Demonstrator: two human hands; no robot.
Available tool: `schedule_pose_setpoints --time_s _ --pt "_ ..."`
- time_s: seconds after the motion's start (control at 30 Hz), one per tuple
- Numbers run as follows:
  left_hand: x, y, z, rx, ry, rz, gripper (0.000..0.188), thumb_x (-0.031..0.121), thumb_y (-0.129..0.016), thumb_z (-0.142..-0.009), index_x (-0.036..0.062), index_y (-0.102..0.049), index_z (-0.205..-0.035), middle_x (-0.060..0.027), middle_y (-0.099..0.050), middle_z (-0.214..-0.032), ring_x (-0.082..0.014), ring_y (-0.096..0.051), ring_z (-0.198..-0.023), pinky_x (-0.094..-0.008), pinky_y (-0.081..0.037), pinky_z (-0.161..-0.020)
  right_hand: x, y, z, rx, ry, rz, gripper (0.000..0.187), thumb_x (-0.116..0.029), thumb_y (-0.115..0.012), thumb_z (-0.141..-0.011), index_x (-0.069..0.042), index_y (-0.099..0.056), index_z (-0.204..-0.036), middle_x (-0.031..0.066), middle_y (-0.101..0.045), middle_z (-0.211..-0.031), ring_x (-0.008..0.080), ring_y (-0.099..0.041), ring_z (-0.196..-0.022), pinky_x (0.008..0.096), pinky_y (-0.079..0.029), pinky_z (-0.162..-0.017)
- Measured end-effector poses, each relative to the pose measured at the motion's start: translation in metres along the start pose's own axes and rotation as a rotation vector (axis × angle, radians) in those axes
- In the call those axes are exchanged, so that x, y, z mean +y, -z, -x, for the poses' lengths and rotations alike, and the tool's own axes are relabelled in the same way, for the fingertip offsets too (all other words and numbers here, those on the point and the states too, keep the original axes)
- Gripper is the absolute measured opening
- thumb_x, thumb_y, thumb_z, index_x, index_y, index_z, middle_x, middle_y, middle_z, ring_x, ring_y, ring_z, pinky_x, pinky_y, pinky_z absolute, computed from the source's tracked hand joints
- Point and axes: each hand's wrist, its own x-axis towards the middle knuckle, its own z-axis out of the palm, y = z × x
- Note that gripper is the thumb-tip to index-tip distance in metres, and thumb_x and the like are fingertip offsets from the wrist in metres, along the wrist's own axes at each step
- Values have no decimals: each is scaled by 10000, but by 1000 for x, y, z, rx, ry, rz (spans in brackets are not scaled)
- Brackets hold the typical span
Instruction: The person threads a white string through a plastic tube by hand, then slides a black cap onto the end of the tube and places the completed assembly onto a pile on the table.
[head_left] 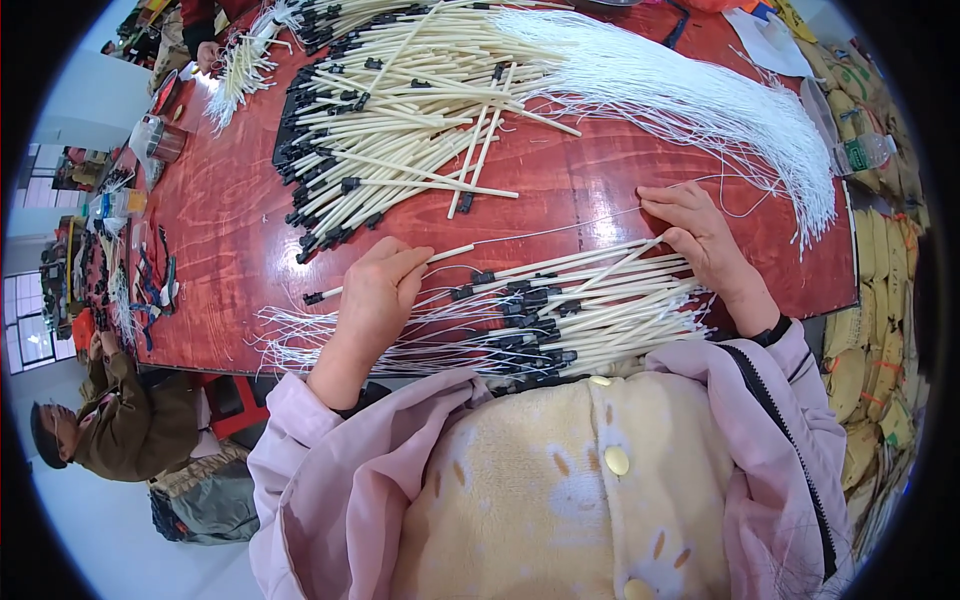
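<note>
My left hand [378,290] is closed around a thin cream tube [456,253] with a black fitting at its left end. Out of the tube's right end runs a thin white cord [560,231], stretched nearly straight. My right hand [700,232] pinches that cord between thumb and fingers, to the right. Right below my hands, near my body, lies a pile of similar tubes [610,305] with black fittings and white cords [420,340] trailing left. Beyond my hands is a larger heap of cream tubes [400,130] with black fittings.
A thick bundle of loose white cords [690,90] spreads across the red table [230,220] at the far right. A plastic bottle [868,152] and stacked sacks [880,330] are on the right. One person [130,420] sits at left; another's hand [208,56] is near cords at far left.
</note>
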Motion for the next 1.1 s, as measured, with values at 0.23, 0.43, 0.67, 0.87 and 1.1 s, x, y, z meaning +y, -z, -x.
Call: schedule_pose_setpoints --time_s 0.23,0.43,0.67,0.87,1.1 --pt "-3 1 1 13 27 7 167 35 -694 -893 13 -764 -1043 -150 -679 -876 -351 -675 -813 -421 -531 -726 -1 -2 -1 -4 -8 -26 467 -359 -521 -1028 -10 -691 -1288 122 -627 -1409 289 -548 -1228 425 -340 -1124" --pt "-5 0 0 25 9 4 167 18 -695 -887 5 -762 -1038 -152 -674 -861 -340 -666 -797 -406 -524 -713 -1 -3 -1 -1 -11 -37 476 -376 -521 -1028 -17 -703 -1282 122 -626 -1400 288 -545 -1239 419 -348 -1117" --pt "0 -5 -3 34 -36 -5 183 -12 -691 -877 -6 -757 -1046 -151 -662 -853 -321 -649 -771 -384 -511 -688 -2 -5 -3 5 -20 -25 483 -387 -527 -1027 -20 -702 -1288 120 -611 -1417 297 -538 -1247 422 -357 -1105" --pt "9 -14 -7 24 -97 -108 186 52 -704 -878 49 -768 -1053 -119 -654 -902 -328 -663 -798 -434 -529 -704 -5 -5 -1 -18 -1 54 599 -500 -500 -1029 -37 -642 -1381 128 -587 -1444 323 -519 -1251 431 -358 -1103" --pt "11 -15 -5 39 -115 -180 176 74 -705 -880 60 -768 -1043 -99 -632 -872 -312 -650 -800 -432 -518 -678 -12 20 1 47 9 181 880 -741 -371 -979 -65 -487 -1529 139 -515 -1523 361 -465 -1274 449 -339 -1118"
